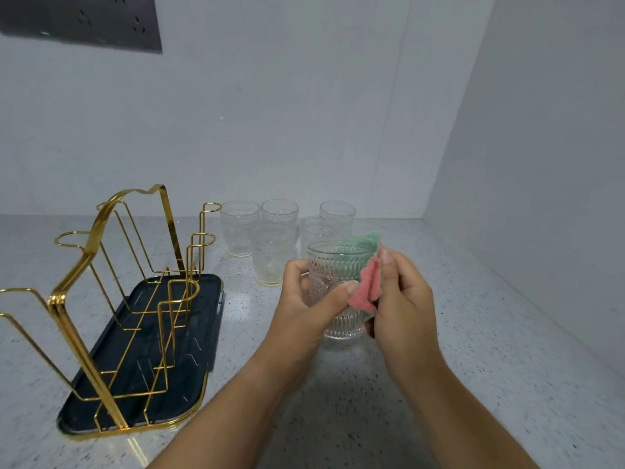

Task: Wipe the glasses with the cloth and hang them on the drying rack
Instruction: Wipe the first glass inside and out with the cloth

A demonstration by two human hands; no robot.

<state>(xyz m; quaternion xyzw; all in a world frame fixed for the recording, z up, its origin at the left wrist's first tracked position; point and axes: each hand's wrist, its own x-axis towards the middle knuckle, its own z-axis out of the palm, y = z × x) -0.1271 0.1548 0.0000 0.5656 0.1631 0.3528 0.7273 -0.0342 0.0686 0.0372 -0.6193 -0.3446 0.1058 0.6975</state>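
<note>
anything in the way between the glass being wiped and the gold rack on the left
Nothing visible does. The glass held by the left hand has only bare counter between it and the drying rack. The spare glasses stand farther back, off that path. The right hand pinches the cloth.

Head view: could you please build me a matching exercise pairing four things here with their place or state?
Things:
1. drying rack
2. cloth
3. nearest glass
4. other five glasses

Places or states:
a. gripped by the left hand
b. standing together near the back wall
c. pink and green, pinched in the right hand against a glass
d. empty, on the left of the counter

Pairs: 1-d; 2-c; 3-a; 4-b
</note>
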